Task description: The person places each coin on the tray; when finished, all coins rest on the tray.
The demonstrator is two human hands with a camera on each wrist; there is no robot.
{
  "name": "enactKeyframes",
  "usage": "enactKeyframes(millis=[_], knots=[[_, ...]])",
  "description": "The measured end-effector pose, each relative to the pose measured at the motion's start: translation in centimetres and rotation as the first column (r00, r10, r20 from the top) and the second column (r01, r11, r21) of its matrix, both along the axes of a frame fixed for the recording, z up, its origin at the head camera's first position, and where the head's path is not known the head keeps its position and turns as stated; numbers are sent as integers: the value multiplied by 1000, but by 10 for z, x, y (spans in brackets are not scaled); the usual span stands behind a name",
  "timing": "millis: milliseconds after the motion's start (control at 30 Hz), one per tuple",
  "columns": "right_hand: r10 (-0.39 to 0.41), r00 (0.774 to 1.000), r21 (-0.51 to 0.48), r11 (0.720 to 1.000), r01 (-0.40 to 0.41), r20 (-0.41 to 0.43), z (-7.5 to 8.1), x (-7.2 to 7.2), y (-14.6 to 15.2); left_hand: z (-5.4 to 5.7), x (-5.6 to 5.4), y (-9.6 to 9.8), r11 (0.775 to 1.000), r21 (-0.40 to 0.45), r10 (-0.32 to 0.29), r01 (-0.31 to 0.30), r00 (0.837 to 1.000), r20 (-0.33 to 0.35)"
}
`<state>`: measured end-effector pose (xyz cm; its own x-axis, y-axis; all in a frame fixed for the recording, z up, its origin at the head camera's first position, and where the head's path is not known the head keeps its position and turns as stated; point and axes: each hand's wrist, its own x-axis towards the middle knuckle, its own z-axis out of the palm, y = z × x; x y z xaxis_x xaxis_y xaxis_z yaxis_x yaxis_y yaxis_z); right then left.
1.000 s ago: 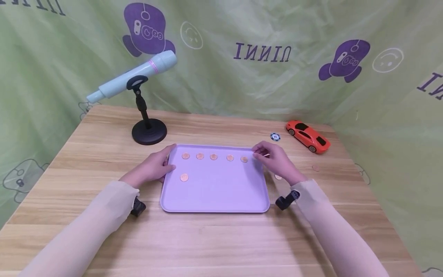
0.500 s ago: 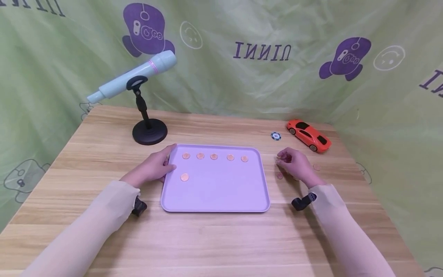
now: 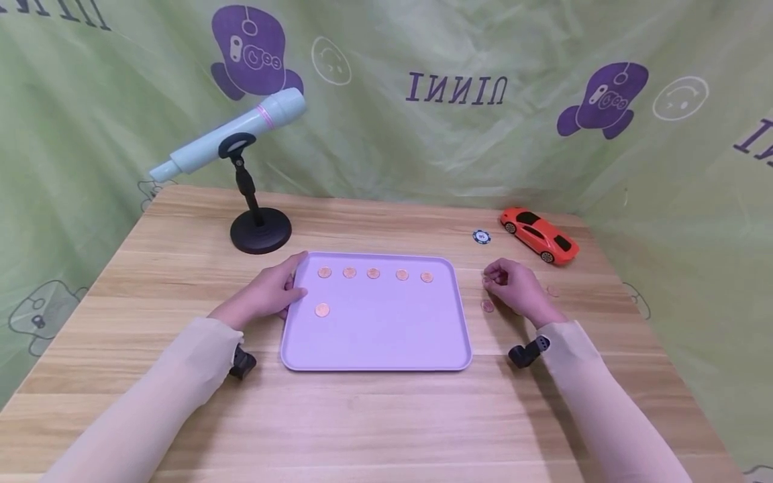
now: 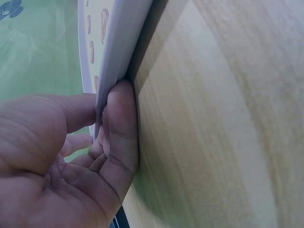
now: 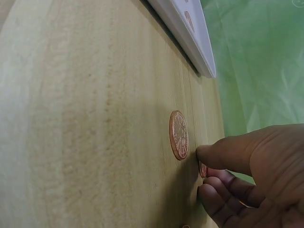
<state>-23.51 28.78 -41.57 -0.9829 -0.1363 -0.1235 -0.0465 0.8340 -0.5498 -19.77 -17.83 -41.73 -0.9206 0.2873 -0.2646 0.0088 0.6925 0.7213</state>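
My left hand (image 3: 272, 288) grips the left rim of a lilac tray (image 3: 374, 349), thumb over the edge and fingers under it in the left wrist view. Several copper coins (image 3: 373, 273) lie in a row along the tray's far side, and a single coin (image 3: 322, 310) sits below the row's left end. Right of the tray, my right hand (image 3: 516, 288) is down at the table, thumb and fingertips around a coin (image 5: 203, 169). Another copper coin (image 5: 179, 135) lies flat on the wood beside the thumb, between hand and tray.
A blue-and-white poker chip (image 3: 481, 237) and a red toy car (image 3: 539, 236) are behind my right hand. One more coin (image 3: 552, 291) lies right of it. At back left stands a light-blue microphone (image 3: 235, 134) on a black stand (image 3: 261, 231). A green curtain (image 3: 374, 154) hangs behind the table (image 3: 362, 429).
From the tray's far right corner, my right hand has moved right to the coins on the table, staying there over the last half second. The left hand keeps its hold on the tray.
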Motion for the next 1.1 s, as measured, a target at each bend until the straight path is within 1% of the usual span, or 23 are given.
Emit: enactKeyframes(millis=[300, 533, 733, 900, 1000, 1100], knots=[[26, 1000, -7, 1000, -26, -1, -1, 0, 1, 0, 0, 0, 1000, -6, -3, 3, 1000, 3], [-3, 1000, 13, 1000, 3, 10, 1, 0, 2, 1, -1, 0, 1000, -12, -1, 1, 1000, 14], [-18, 1000, -3, 1000, 18, 17, 2, 0, 3, 1, 0, -1, 1000, -8, 0, 0, 1000, 9], [-13, 1000, -17, 1000, 13, 6, 2, 1, 3, 0, 0, -3, 1000, -1, 0, 0, 1000, 4], [-16, 1000, -47, 999, 16, 0, 2, 1, 2, 0, 0, -2, 1000, 5, 0, 0, 1000, 9], [-32, 999, -124, 992, 36, 29, 2, 1, 0, -1, -1, -1, 1000, 7, -2, 2, 1000, 15]])
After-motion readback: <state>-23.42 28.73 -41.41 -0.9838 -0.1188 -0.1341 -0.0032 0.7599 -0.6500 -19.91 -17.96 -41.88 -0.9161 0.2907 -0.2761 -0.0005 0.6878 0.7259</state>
